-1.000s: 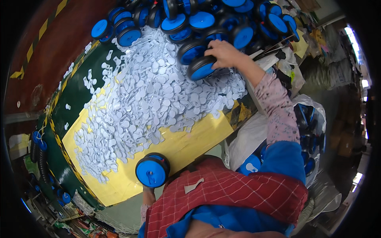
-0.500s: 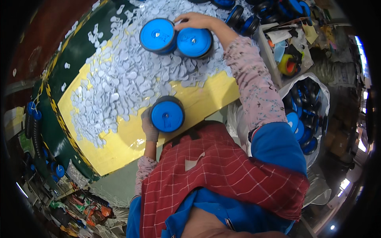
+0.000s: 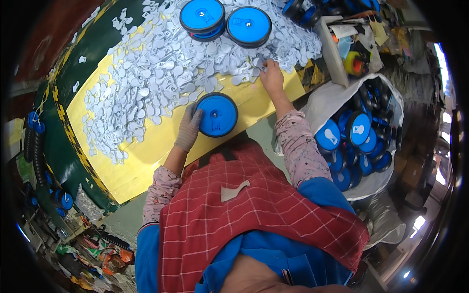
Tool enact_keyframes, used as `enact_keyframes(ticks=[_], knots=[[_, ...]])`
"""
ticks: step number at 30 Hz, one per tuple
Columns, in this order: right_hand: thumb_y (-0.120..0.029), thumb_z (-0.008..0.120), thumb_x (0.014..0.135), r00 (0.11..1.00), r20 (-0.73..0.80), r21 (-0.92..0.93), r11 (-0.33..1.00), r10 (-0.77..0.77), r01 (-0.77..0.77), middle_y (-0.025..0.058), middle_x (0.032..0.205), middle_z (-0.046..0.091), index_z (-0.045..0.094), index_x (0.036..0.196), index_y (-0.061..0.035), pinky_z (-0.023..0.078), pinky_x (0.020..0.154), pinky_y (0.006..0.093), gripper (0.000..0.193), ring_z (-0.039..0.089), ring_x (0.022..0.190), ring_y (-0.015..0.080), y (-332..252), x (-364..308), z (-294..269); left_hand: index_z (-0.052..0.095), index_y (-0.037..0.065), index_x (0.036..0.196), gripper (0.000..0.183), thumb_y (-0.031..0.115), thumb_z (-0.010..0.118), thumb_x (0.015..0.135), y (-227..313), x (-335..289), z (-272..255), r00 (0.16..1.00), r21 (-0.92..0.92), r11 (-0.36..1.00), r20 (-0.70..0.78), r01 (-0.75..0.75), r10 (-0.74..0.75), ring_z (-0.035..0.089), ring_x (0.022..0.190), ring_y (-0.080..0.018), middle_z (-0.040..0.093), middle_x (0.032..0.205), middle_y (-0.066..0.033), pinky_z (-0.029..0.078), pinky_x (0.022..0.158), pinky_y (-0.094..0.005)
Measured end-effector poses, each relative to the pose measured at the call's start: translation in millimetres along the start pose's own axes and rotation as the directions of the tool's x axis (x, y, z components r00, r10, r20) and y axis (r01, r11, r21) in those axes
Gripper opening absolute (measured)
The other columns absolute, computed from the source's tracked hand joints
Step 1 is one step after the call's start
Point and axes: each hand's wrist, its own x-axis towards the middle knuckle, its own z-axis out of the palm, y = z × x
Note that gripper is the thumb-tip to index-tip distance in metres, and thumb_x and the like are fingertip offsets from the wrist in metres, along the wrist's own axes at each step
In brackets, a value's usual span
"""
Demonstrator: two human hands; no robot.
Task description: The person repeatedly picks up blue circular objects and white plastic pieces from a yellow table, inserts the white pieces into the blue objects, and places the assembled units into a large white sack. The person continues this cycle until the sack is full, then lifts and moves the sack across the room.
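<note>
My left hand (image 3: 189, 128), in a pale glove, grips the left rim of a blue wheel (image 3: 217, 115) with a black tyre, lying flat face up near the table's front edge. My right hand (image 3: 272, 78) is bare and bends its fingers together at the front right edge of a pile of pale grey keyhole-shaped pieces (image 3: 166, 80). What lies between those fingertips is too small to make out. Two more blue wheels rest on the pile farther back: a left wheel (image 3: 202, 14), apparently stacked on another, and a right wheel (image 3: 248, 27).
A yellow sheet (image 3: 132, 178) covers part of the green table (image 3: 93, 36). On the right, a white sack (image 3: 317, 108) holds several blue wheels, some bearing a pale keyhole-shaped piece. Behind it stands a grey box (image 3: 333, 58) of odds and ends. More black-tyred wheels (image 3: 310, 17) lie at the back.
My right hand has left the back wheels and come nearer, down to the pile's front edge. The wheel at my left hand now lies a little farther forward and right in view.
</note>
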Motion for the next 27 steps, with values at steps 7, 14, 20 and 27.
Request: enact_keyframes(ticks=[7,14,20,27], knots=[[-0.022,0.079,0.077,0.928,0.104,0.360,0.857,0.357,-0.369,0.0163,0.088,0.068,0.054,0.111,-0.0017,0.053,0.072,0.0386,0.047,0.067,0.077,0.0318,-14.5,-88.6,-4.0,0.048,-0.002,0.132,0.046,0.032,0.051,0.102,-26.8,-27.9,-11.6,1.000,0.006,1.000,0.010,-0.010,0.010,0.055,0.116,-0.0247,0.059,0.124,-0.0169,0.042,0.101,-0.0333],[-0.016,0.070,0.083,0.965,0.228,0.182,0.968,0.129,-0.173,0.0118,0.107,0.069,0.062,0.102,-0.0070,0.052,0.083,0.0419,0.023,0.066,0.094,0.0353,-28.8,-112.1,-33.7,0.053,-0.003,0.127,0.045,0.035,0.051,0.102,-18.3,-6.8,-10.5,0.983,0.249,0.951,0.027,-0.181,0.180,0.057,0.111,-0.0255,0.060,0.118,-0.0182,0.044,0.098,-0.0330],[-0.008,0.064,0.081,0.823,0.315,0.157,0.881,-0.473,0.446,0.0116,0.113,0.065,0.067,0.109,-0.0103,0.047,0.097,0.0406,0.028,0.057,0.110,0.0338,0.4,-94.6,-11.6,0.058,0.002,0.116,0.037,0.035,0.055,0.099,-25.4,20.7,-9.0,0.934,0.365,0.881,-0.076,-0.300,0.350,0.059,0.096,-0.0246,0.060,0.104,-0.0125,0.048,0.088,-0.0349],[-0.009,0.076,0.077,0.981,0.051,0.417,0.897,-0.188,0.150,0.0125,0.109,0.065,0.068,0.113,-0.0094,0.052,0.086,0.0396,0.037,0.061,0.096,0.0335,-93.7,-120.9,-65.6,0.054,0.010,0.127,0.047,0.049,0.048,0.100,-21.5,-23.5,-25.3,0.961,-0.220,0.942,0.172,0.252,-0.216,0.060,0.096,-0.0175,0.059,0.110,-0.0065,0.054,0.082,-0.0343]])
